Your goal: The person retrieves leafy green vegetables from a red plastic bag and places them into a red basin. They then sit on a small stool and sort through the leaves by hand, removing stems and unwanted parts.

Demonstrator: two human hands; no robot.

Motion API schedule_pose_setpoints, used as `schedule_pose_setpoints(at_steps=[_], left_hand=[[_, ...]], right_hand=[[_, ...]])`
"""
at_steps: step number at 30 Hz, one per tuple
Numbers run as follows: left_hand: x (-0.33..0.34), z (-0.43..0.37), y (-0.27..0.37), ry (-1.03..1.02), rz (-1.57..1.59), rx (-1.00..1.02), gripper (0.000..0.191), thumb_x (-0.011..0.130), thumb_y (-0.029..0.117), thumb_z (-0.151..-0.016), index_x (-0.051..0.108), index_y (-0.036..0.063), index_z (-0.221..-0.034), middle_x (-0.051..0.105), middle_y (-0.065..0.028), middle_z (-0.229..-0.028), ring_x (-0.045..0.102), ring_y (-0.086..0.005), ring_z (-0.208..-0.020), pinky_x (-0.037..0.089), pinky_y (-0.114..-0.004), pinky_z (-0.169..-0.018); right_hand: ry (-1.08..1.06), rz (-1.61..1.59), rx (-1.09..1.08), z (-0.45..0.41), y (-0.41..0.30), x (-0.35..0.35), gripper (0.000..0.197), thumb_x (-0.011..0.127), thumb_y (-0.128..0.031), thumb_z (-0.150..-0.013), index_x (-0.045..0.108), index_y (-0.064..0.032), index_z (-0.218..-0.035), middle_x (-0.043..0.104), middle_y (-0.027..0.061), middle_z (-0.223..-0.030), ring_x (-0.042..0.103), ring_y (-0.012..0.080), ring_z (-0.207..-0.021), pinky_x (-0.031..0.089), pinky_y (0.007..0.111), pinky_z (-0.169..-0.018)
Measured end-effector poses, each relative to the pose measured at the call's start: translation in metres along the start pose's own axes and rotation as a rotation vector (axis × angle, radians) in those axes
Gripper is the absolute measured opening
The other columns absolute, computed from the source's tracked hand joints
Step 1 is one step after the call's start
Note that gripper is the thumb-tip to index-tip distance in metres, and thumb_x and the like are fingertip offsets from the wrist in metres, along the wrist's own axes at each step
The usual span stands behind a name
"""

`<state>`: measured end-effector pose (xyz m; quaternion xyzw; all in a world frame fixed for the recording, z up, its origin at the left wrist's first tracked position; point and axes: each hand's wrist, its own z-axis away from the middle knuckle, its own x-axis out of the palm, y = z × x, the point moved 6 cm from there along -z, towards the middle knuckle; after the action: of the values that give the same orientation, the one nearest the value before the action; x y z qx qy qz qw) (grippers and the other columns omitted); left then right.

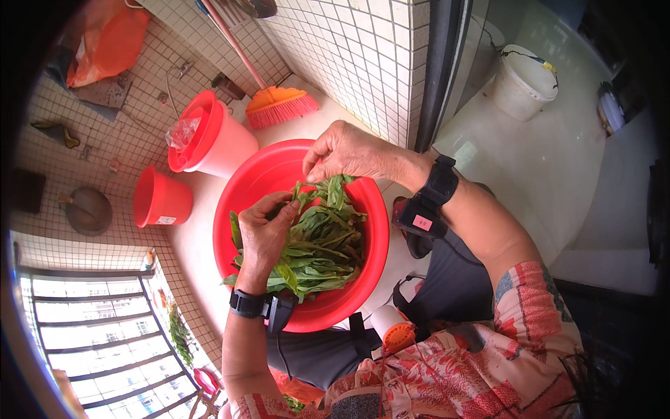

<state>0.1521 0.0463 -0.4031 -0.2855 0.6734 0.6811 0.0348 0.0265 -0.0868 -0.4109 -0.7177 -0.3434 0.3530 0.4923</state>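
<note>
A large red plastic basin (378, 230) stands on the floor before me, with a heap of leafy green vegetables (319, 251) in it. Over the basin's left part, my left hand (267, 225) pinches a green stem between thumb and forefinger. My right hand (345, 152) is above the far right rim, thumb and fingers drawn together just over some leaves; whether it grips one cannot be told. Both wrists wear black straps with small devices. Several leaves stick up beside my left hand, near the basin's left rim.
Beyond the basin are a lidded pink bucket (225, 141), a small red bucket (162, 199) and a broom (280, 107) against the tiled wall. A white bucket (526, 84) stands past the door frame at right. A white and orange cylindrical object (392, 327) lies near my lap.
</note>
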Motion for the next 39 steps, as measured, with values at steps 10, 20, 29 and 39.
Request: schedule_pose_setpoints(at_steps=[10,20,29,39], left_hand=[[-0.002,0.008,0.015,-0.046,-0.28,0.403,0.022,0.07,0.008,-0.073,0.067,-0.0009,-0.093,0.066,-0.017,-0.081,0.066,-0.0257,-0.073,0.052,-0.034,-0.067],[-0.002,0.023,0.019,0.136,-0.585,0.627,0.01,0.06,0.004,-0.065,0.056,0.0036,-0.074,0.056,-0.0139,-0.076,0.057,-0.0349,-0.065,0.044,-0.044,-0.052],[-0.012,0.019,0.001,0.137,-0.236,0.601,0.007,0.057,0.005,-0.069,0.059,0.0,-0.073,0.058,-0.0185,-0.072,0.059,-0.0372,-0.066,0.046,-0.042,-0.055],[-0.018,0.014,-0.033,0.392,0.474,0.027,0.01,0.054,0.004,-0.08,0.057,-0.0047,-0.076,0.056,-0.0057,-0.06,0.052,-0.0109,-0.053,0.042,-0.027,-0.046]], right_hand=[[-0.149,-0.021,0.282,0.0,-0.007,0.034,0.016,0.062,-0.005,-0.072,0.066,0.0056,-0.083,0.063,0.0045,-0.067,0.058,0.0095,-0.062,0.045,0.022,-0.057],[-0.015,-0.641,0.452,-0.003,0.033,0.056,0.007,0.057,-0.004,-0.079,0.06,-0.0008,-0.074,0.058,0.0013,-0.068,0.056,0.0082,-0.058,0.045,0.02,-0.053],[-0.346,-1.177,0.643,0.004,0.024,0.089,0.006,0.056,-0.009,-0.084,0.059,-0.0067,-0.078,0.059,0.0025,-0.068,0.057,0.0097,-0.06,0.046,0.021,-0.05],[0.062,0.003,-0.117,-0.004,-0.016,0.091,0.005,0.054,-0.001,-0.086,0.058,0.0001,-0.085,0.053,-0.0014,-0.071,0.048,0.0041,-0.065,0.039,0.019,-0.061]])
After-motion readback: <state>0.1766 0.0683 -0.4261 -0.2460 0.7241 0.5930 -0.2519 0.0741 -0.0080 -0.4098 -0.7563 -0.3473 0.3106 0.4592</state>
